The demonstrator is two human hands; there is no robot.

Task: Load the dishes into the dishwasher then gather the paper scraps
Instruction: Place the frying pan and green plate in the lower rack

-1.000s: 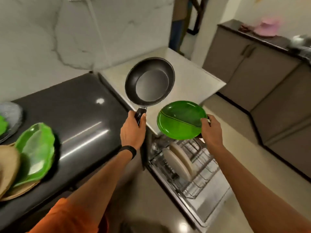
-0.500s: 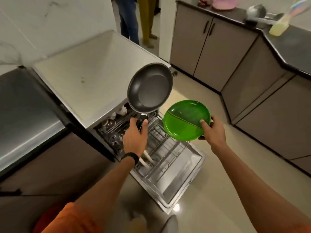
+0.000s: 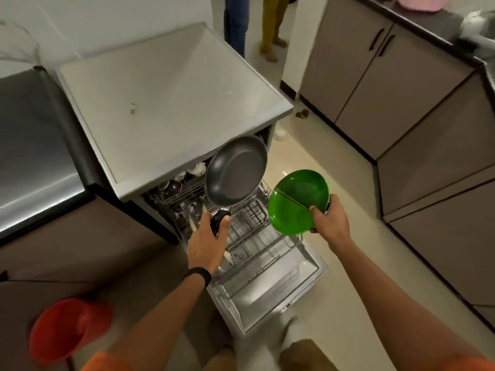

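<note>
Your left hand grips the black handle of the dark grey non-stick frying pan, tilted at mid-frame. Your right hand pinches the rim of the round green plastic plate just right of it. You have turned from the dark bench at the left, so both dishes now hang over the open steel dishwasher's wire lower rack. Loading looks next, with the paper scraps to follow.

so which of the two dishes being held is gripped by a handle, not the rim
The dark frying pan: the left hand grips it by its black handle. The green plate has no handle, and the right hand pinches it at its rim.
</note>
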